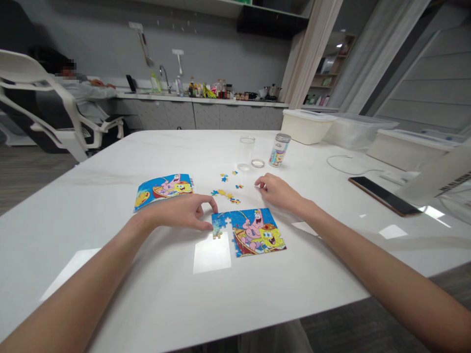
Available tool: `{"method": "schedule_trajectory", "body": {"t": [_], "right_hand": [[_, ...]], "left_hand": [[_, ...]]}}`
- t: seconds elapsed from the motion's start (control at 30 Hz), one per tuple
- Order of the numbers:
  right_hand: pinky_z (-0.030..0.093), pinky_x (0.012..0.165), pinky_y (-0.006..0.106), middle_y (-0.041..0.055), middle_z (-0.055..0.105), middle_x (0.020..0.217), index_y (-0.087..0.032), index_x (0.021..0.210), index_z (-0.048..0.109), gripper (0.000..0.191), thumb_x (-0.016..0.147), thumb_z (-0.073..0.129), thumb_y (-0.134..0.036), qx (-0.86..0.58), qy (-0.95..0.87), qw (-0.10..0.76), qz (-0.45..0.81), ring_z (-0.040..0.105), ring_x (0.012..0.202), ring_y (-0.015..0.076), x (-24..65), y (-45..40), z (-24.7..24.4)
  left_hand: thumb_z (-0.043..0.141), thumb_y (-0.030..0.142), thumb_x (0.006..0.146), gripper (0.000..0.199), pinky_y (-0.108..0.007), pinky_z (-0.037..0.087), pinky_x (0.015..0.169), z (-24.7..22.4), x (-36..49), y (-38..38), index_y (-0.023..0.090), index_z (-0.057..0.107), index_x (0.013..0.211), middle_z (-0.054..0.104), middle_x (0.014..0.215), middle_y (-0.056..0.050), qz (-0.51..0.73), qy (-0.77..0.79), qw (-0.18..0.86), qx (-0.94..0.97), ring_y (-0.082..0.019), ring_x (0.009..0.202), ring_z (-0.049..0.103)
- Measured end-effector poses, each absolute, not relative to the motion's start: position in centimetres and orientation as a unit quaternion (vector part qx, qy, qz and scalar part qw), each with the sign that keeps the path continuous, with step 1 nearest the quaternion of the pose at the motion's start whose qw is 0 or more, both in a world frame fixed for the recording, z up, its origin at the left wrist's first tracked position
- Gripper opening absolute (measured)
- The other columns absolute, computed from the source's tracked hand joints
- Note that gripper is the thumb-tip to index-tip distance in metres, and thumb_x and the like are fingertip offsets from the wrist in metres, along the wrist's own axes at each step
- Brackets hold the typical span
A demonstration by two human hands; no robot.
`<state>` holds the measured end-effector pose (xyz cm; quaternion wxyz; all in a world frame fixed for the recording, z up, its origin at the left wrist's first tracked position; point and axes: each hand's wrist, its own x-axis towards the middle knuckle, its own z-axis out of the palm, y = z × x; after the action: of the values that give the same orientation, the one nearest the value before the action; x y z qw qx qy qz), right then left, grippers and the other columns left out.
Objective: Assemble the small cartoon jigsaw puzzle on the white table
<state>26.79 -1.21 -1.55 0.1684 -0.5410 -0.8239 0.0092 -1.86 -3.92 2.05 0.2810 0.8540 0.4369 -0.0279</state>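
A partly assembled cartoon puzzle [257,233] lies on the white table, with a gap at its lower left. My left hand [189,211] is at the puzzle's left edge, thumb and forefinger spread apart, holding nothing I can see. Behind the puzzle, several loose pieces [226,195] are scattered. To their right, my right hand [275,190] rests on the table with its fingers curled together; whatever they hold, if anything, is hidden. The picture sheet [164,189] with the same cartoon lies beyond my left hand, slightly bent.
Behind the pieces stand an open clear jar [246,153], its ring-like lid [258,163] and a printed can [279,150]. A phone [382,196], cables and storage boxes [309,126] are at the right. A person [86,95] sits at the far left.
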Motion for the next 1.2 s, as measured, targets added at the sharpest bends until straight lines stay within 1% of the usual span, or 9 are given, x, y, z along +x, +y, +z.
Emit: {"method": "schedule_trajectory", "body": {"t": [0.17,0.33,0.57,0.63,0.77,0.87,0.97,1.07,1.2], "right_hand": [[0.048,0.077,0.029,0.0094,0.065,0.095,-0.014,0.099,0.067,0.026,0.078,0.055,-0.006,-0.533,-0.824,0.182,0.065,0.062,0.080,0.0168,27.3,-0.7,-1.3],[0.048,0.075,0.028,0.0073,0.070,0.093,-0.016,0.097,0.068,0.029,0.074,0.056,-0.003,-0.579,-0.798,0.146,0.084,0.064,0.079,0.0169,27.9,-0.3,-0.7],[0.049,0.070,0.026,0.0062,0.072,0.094,-0.018,0.095,0.070,0.025,0.071,0.063,-0.012,-0.625,-0.767,0.126,0.070,0.066,0.078,0.0172,28.4,-0.3,-0.2],[0.049,0.071,0.025,0.0059,0.073,0.092,-0.017,0.095,0.070,0.025,0.072,0.062,-0.010,-0.629,-0.762,0.126,0.084,0.067,0.078,0.0172,28.4,-0.4,-0.1],[0.049,0.071,0.025,0.0062,0.073,0.090,-0.015,0.098,0.070,0.033,0.070,0.058,-0.004,-0.628,-0.757,0.133,0.123,0.066,0.078,0.0167,27.9,-0.5,0.0],[0.048,0.068,0.025,0.0068,0.073,0.088,-0.014,0.100,0.071,0.035,0.068,0.059,-0.004,-0.617,-0.759,0.132,0.161,0.065,0.074,0.0162,27.6,-0.6,0.1],[0.047,0.061,0.024,0.0056,0.072,0.080,-0.014,0.093,0.073,0.027,0.069,0.062,-0.009,-0.589,-0.775,0.126,0.191,0.063,0.068,0.0151,27.5,-0.6,0.0],[0.047,0.061,0.025,0.0048,0.071,0.074,-0.015,0.082,0.073,0.013,0.073,0.064,-0.017,-0.569,-0.785,0.139,0.201,0.062,0.067,0.0152,27.1,-0.8,0.0],[0.049,0.067,0.028,0.0062,0.073,0.080,-0.016,0.085,0.074,0.014,0.079,0.063,-0.024,-0.516,-0.796,0.195,0.250,0.064,0.071,0.0157,25.3,-2.4,0.2]], "left_hand": [[0.064,0.045,0.073,0.042,-0.024,0.035,0.056,2.1,-1.8,-4.0,0.025,0.059,0.110,0.052,0.060,0.005,-0.029,0.432,0.280,0.857,-0.014,0.055,0.047],[0.054,0.047,0.081,0.038,-0.025,0.037,0.058,2.4,-1.8,-4.2,0.022,0.058,0.108,0.061,0.065,0.002,-0.022,0.430,0.292,0.854,-0.015,0.058,0.052],[0.052,0.049,0.082,0.038,-0.026,0.038,0.060,2.3,-1.9,-4.1,0.022,0.058,0.109,0.068,0.072,-0.001,-0.021,0.422,0.292,0.858,-0.016,0.060,0.055],[0.051,0.049,0.082,0.039,-0.026,0.038,0.060,2.3,-1.9,-4.0,0.022,0.058,0.109,0.068,0.073,-0.001,-0.022,0.422,0.293,0.858,-0.016,0.060,0.055],[0.051,0.050,0.083,0.039,-0.026,0.038,0.061,2.3,-1.9,-4.0,0.023,0.058,0.110,0.069,0.074,-0.001,-0.028,0.424,0.296,0.855,-0.016,0.062,0.056],[0.051,0.049,0.083,0.038,-0.026,0.039,0.061,2.3,-1.9,-4.1,0.023,0.058,0.110,0.069,0.074,-0.001,-0.028,0.427,0.295,0.854,-0.015,0.062,0.056],[0.052,0.047,0.083,0.038,-0.026,0.038,0.061,2.3,-1.9,-4.1,0.022,0.058,0.110,0.068,0.072,-0.001,-0.029,0.429,0.299,0.852,-0.015,0.061,0.056],[0.054,0.047,0.081,0.038,-0.025,0.038,0.060,2.3,-1.8,-4.1,0.022,0.058,0.109,0.066,0.069,0.000,-0.028,0.432,0.297,0.851,-0.015,0.059,0.055],[0.057,0.047,0.079,0.038,-0.025,0.036,0.058,2.4,-1.6,-4.2,0.023,0.058,0.108,0.063,0.065,0.001,-0.028,0.433,0.292,0.852,-0.014,0.055,0.051]]}}
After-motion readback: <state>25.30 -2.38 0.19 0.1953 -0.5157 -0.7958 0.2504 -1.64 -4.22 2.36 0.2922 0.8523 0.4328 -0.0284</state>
